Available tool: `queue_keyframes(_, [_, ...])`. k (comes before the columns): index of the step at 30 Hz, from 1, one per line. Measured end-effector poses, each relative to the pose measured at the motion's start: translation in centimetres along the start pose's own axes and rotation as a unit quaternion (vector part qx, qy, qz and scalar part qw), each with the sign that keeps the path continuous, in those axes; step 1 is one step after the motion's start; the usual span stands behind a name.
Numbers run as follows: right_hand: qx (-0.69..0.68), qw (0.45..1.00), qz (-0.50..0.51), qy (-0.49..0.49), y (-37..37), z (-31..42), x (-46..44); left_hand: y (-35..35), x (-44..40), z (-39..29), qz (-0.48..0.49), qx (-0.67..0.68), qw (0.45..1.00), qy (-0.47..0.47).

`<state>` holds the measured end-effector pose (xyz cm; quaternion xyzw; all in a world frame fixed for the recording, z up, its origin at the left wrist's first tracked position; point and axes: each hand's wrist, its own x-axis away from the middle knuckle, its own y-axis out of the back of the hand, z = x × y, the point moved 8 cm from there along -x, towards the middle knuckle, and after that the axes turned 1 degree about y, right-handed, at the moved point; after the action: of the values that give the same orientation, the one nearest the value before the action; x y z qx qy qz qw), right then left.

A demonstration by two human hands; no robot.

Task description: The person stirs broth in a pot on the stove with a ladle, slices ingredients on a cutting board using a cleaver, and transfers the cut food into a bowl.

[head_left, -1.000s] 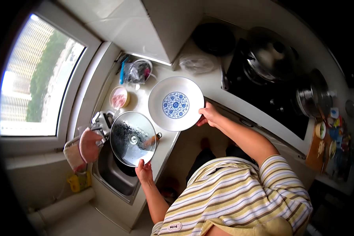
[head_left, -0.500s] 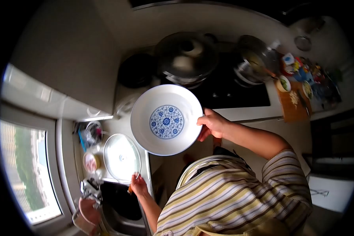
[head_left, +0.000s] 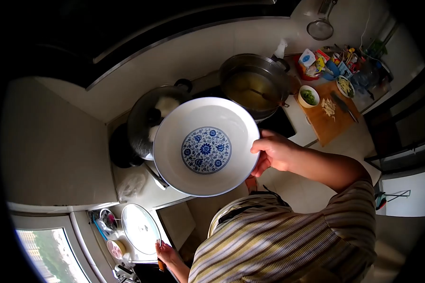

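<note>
My right hand (head_left: 276,151) grips the rim of a large white plate (head_left: 170,137) with a blue floral centre, thumb on the inside. The plate is held up in front of the stove and hides part of a lidded pan (head_left: 144,118). Lower left, my left hand (head_left: 166,253) holds the edge of a round glass lid (head_left: 140,228), which shines with glare above the counter. Behind the plate, an uncovered steel pot (head_left: 250,85) on the stove holds yellowish liquid and a utensil.
At the right, a wooden board (head_left: 326,125) bears a knife (head_left: 343,106), chopped pale food and a bowl of greens (head_left: 308,96). Packets crowd behind it. A plastic bag (head_left: 131,186) and a small bowl of pink food (head_left: 115,249) lie on the left counter. A strainer (head_left: 320,29) hangs above.
The view has turned right from the window and sink towards the stove and board. Both hands still hold the plate and lid; the plate now appears larger, in front of the stove.
</note>
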<state>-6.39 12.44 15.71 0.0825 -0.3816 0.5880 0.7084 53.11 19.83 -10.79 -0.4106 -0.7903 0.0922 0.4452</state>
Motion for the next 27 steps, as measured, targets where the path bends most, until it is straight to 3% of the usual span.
queue_keyframes(3, [-0.032, 0.999, 0.028, -0.01, 2.7, 1.1, -0.7, -0.7, 0.5, 0.4, -0.009, 0.014, 1.0, 0.014])
queue_keyframes(6, [-0.061, 0.997, 0.032, -0.02, 5.9, 2.6, -1.5, -3.7, 2.0, 1.7, 0.057, 0.03, 0.997, 0.037])
queue_keyframes(15, [-0.152, 0.988, 0.004, -0.029, 12.7, 4.2, -5.3, -4.4, 4.9, 2.5, -0.028, 0.073, 0.997, -0.004])
queue_keyframes(27, [-0.282, 0.954, 0.076, -0.066, 16.3, 4.0, -9.6, -5.5, 7.4, 1.5, -0.014, 0.1, 0.994, -0.035])
